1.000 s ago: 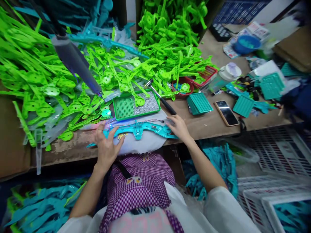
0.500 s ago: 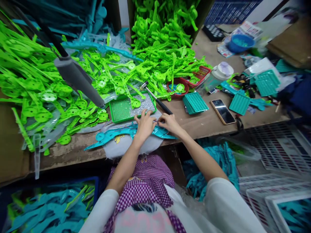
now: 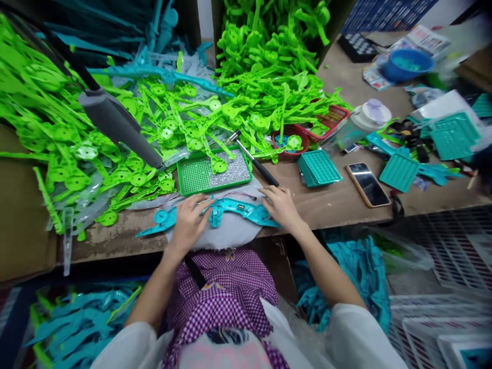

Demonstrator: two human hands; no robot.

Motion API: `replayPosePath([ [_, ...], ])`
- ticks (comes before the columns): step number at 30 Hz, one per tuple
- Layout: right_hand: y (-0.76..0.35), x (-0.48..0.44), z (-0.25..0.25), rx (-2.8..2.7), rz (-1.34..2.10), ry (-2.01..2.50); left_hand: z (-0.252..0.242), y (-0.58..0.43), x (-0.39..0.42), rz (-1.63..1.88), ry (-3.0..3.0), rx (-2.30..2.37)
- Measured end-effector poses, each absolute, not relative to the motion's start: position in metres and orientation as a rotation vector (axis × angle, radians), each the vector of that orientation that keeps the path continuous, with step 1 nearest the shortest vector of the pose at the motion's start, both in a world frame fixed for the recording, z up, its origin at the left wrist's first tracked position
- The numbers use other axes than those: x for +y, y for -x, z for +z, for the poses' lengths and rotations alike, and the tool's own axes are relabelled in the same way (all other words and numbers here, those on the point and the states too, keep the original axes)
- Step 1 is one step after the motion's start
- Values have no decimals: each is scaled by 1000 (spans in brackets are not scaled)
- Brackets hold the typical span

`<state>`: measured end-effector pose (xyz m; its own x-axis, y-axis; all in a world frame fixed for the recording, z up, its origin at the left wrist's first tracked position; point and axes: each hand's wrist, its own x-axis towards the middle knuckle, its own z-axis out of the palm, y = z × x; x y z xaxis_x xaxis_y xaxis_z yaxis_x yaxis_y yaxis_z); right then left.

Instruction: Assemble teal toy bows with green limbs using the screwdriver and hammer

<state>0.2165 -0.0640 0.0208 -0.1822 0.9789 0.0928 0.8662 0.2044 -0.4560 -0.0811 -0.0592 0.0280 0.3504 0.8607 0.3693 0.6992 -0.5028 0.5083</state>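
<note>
At the workbench's [image 3: 96, 243] front edge, a turquoise bow-shaped plastic shell [image 3: 226, 206] lies on white cloth [image 3: 223, 233], its long axis sideways before the person and its tapered tip pointing left. The left hand's [image 3: 188, 220] bent fingers cover its left half, any pinch impossible to tell; the right hand's [image 3: 283, 207] fingers, slightly spread, rest by its right end.

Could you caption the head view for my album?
Left hand and right hand at a blue part, near a green tray.
</note>
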Motion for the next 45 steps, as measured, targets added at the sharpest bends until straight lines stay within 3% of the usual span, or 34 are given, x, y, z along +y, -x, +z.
replayPosePath([
  [6,-98,-91,27,-2466,623,1100,16,172,-72,755,-2176,1672],
  [15,-35,-75,1,-2783,718,884,-1,189,-55,511,-2299,1502],
  [18,-44,-72,5,-2380,1011,949,-3,189,-53,510,-2308,1488],
  [22,-51,-60,20,-1342,1496,1077,-6,188,-53,469,-2318,1509],
  [25,-58,-44,35,-812,1626,1041,-6,188,-53,431,-2334,1513],
  [33,-101,0,87,-681,1286,787,-7,188,-50,428,-2301,1535],
  [39,-179,-70,122,-851,916,1040,-8,191,-48,455,-2290,1500],
  [45,-315,-129,72,-548,535,1457,4,199,-39,459,-2220,1464],
])
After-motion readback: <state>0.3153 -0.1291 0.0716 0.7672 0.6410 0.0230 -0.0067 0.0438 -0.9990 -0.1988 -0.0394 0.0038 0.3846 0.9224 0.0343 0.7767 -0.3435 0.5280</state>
